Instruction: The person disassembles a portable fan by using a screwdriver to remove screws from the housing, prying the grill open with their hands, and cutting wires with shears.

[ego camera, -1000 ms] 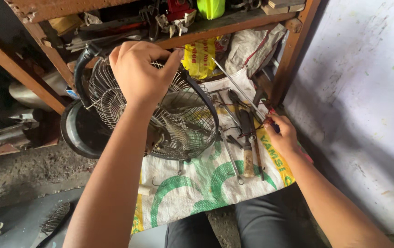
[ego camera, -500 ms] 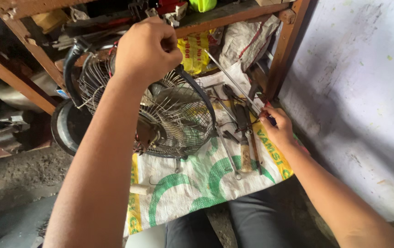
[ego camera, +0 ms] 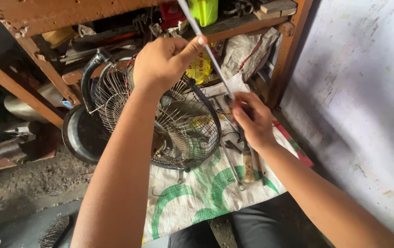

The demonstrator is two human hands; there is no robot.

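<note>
A round wire fan cage [ego camera: 178, 131] with a black rim stands tilted on a white and green woven sack [ego camera: 192, 197]. My left hand [ego camera: 162, 62] is closed at the top of the cage, its thumb pressed against a long thin metal rod [ego camera: 208, 50]. The rod slants from the top edge of the picture down to my right hand [ego camera: 252, 119], which is closed around its lower end, just right of the cage. The fingers of my left hand hide what they grip.
Hand tools, one with a wooden handle [ego camera: 248, 167], lie on the sack under my right hand. A rusty shelf frame [ego camera: 45, 69] holds clutter and a yellow-green container [ego camera: 204, 10]. A black ring [ego camera: 78, 138] leans behind the cage. A white wall [ego camera: 357, 92] stands at the right.
My right hand has lifted off the tools on the sack with the thin rod, raising it upright past my left thumb. My left hand stays at the top of the cage.
</note>
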